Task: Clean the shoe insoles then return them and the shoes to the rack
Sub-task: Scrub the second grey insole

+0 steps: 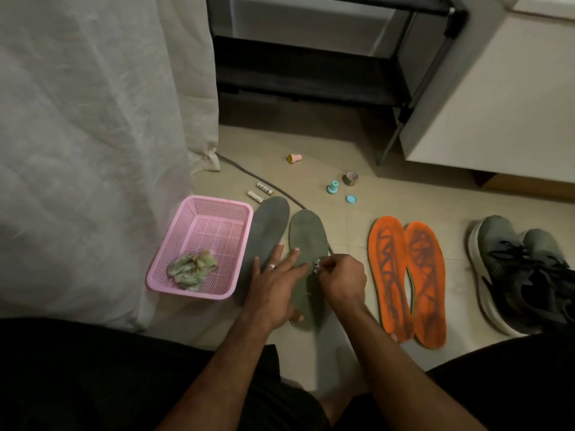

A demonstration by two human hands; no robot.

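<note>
Two grey-green insoles lie side by side on the tiled floor, the left insole (270, 227) and the right insole (306, 234). My left hand (273, 286) rests flat with straight fingers across both of them. My right hand (342, 279) pinches a small white wad of tissue (318, 266) against the right insole. To the right lie two orange insoles (407, 275) with dark patterns. A pair of grey and black shoes (522, 272) sits at the far right. The black shoe rack (311, 70) stands at the back.
A pink plastic basket (199, 219) holding crumpled used tissues (193, 267) sits left of the insoles. Small caps, tubes and a cable (249, 177) lie scattered on the floor behind. White fabric hangs on the left, a white cabinet (497, 88) stands at right.
</note>
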